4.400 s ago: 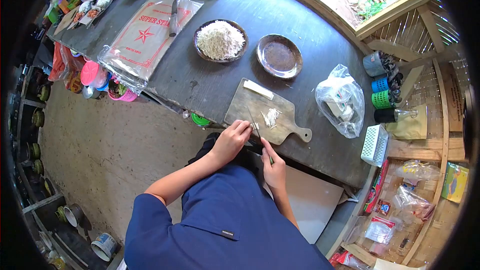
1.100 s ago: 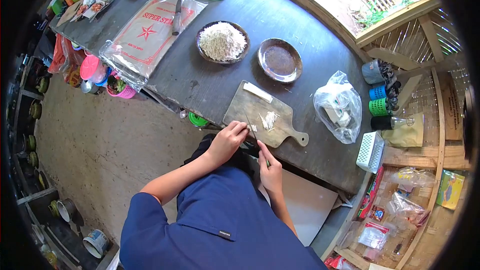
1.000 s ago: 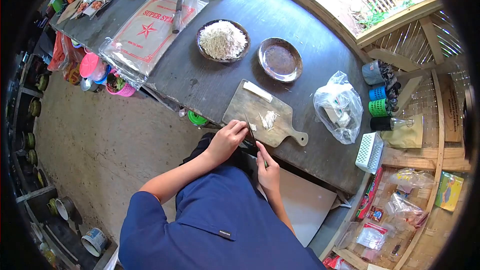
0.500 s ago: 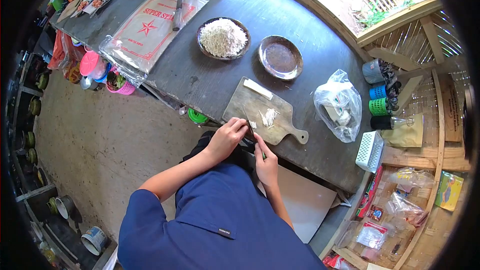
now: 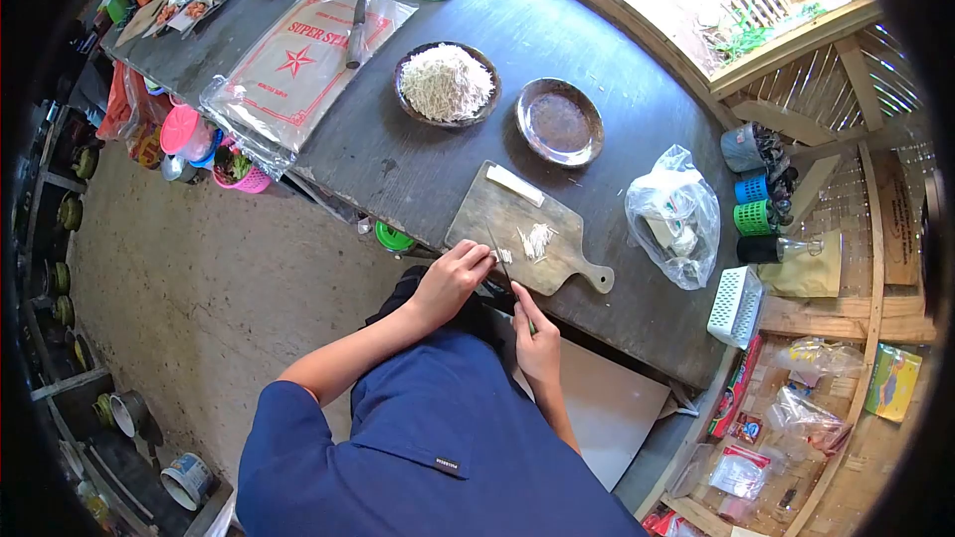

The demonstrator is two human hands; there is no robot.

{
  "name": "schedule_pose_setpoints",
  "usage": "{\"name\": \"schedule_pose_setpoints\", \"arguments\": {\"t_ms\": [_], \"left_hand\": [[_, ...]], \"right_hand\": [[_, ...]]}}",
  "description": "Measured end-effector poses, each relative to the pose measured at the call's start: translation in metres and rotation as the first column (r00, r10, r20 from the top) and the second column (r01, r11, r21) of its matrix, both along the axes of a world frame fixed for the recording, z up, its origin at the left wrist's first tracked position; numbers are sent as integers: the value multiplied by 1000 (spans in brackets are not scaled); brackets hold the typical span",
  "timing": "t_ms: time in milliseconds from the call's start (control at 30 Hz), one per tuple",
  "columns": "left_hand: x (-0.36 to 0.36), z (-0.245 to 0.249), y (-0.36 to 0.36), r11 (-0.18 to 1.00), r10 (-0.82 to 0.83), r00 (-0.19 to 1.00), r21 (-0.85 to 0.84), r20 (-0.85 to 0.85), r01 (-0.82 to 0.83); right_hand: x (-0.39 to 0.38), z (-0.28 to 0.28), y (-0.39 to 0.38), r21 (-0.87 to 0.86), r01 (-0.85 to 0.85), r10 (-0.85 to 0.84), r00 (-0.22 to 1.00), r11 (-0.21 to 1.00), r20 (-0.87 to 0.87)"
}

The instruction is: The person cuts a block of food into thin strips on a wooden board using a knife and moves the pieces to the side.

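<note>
My left hand is closed at the near left edge of a wooden cutting board, its fingertips bunched on a white piece of food, mostly hidden by them. A knife is gripped by its handle, which shows some green, in my right hand. Its dark, narrow blade lies beside my left fingertips, pointing away from me. Thin white strips are heaped on the board's middle. Toward the far edge rests an uncut white slab.
Beyond the board stand a bowl heaped with white shreds and a shallow brown dish. A plastic bag sits on the right. Another knife lies on a printed plastic pack. A white basket is at the right edge.
My right hand has drawn back slightly toward me and to the right with the knife. My left hand stays at the board's edge. The whole view has shifted a little.
</note>
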State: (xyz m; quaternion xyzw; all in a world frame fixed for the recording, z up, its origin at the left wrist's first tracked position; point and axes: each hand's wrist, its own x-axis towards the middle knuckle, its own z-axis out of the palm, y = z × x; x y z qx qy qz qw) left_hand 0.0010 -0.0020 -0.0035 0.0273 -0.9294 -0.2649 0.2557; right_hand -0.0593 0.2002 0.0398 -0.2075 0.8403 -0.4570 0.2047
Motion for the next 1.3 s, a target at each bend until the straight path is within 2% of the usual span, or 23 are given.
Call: {"name": "schedule_pose_setpoints", "arguments": {"t_ms": [33,67,167,233,333,367,433,500,567,767,833,867,967,1100,1167,1233,1300], "left_hand": [[0,0,0,1000,2,1000,4,0,-2],[1,0,0,1000,0,1000,-1,14,0],[2,2,0,1000,-3,999,-3,36,3],[1,3,-1,1000,3,999,-18,32,-2],[2,5,-1,1000,-6,1000,23,20,6],[2,5,-1,1000,-3,1000,25,19,2],[2,2,0,999,2,1000,34,14,-3],[2,1,0,1000,3,1000,21,30,-4],[4,2,1,1000,6,999,-1,42,-5],[2,1,1,998,11,1000,55,-2,-11],[2,2,-1,999,12,1000,41,14,-12],[2,1,1,1000,14,1000,22,27,-14],[2,1,1,999,18,1000,37,18,-18],[1,2,2,997,16,1000,79,-6,-16],[2,0,1,998,20,1000,62,0,-20],[3,-2,3,999,16,1000,47,11,-17],[2,-2,2,999,20,999,31,25,-20]], "right_hand": [[1,1,2,-4,-22,22,997,1000,-73],[2,4,7,89,2,-8,998,996,68],[-1,6,-6,155,14,-29,995,988,91],[-4,7,-10,125,14,-30,991,992,127],[-4,3,-1,8,8,-8,1000,1000,14],[-3,2,3,9,4,-4,1000,1000,13],[0,7,7,147,-4,-9,996,989,89],[1,-1,0,96,23,-28,998,995,54],[-2,5,-12,46,24,-30,991,999,131],[-2,-6,6,51,15,-18,998,999,64],[3,-2,-3,-4,-1,1,1000,1000,-30],[3,3,-6,66,23,-27,998,998,60],[-4,12,-15,29,18,-21,995,999,96],[0,1,3,23,1,-1,1000,1000,23],[2,0,4,80,0,-7,996,997,85],[1,-5,-5,18,1,-1,1000,1000,1],[-2,0,-9,8,6,-7,998,1000,56]]}}
